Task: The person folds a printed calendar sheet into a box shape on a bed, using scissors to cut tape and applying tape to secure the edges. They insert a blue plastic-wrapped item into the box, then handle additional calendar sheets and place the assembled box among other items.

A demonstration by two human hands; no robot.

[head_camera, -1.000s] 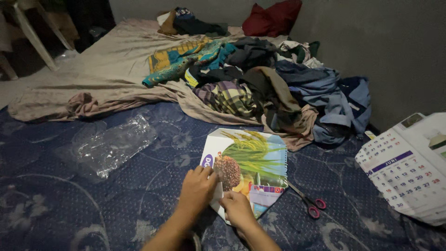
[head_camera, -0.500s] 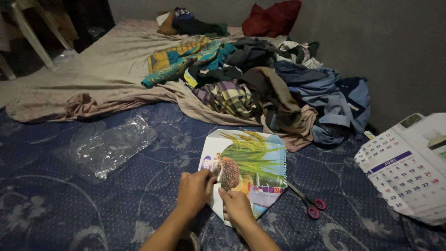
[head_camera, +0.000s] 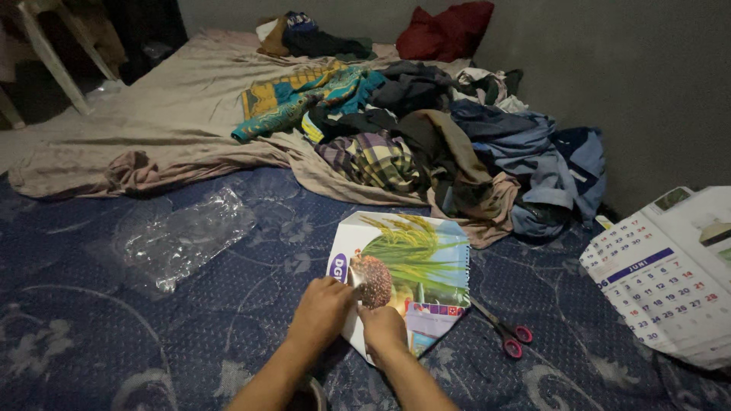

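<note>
change: both hands shifted slightly on printed sheet (head_camera: 407, 266), same spot
left hand (head_camera: 324, 310): grasping sheet edge
right hand (head_camera: 383, 331): pinching sheet
hidden: sheet's lower corner under hands
right of hands: scissors (head_camera: 502, 333)

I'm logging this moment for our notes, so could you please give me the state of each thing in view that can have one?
Left hand: pressing on the printed sheet's left edge.
Right hand: resting on the sheet's lower part.
Printed sheet: lying on the mattress, partly folded.
Scissors: lying beside the sheet, blades shut, untouched.
Plastic bag: crumpled, flat.
Calendar: lying face up.
Clothes pile: heaped, unfolded.
</note>
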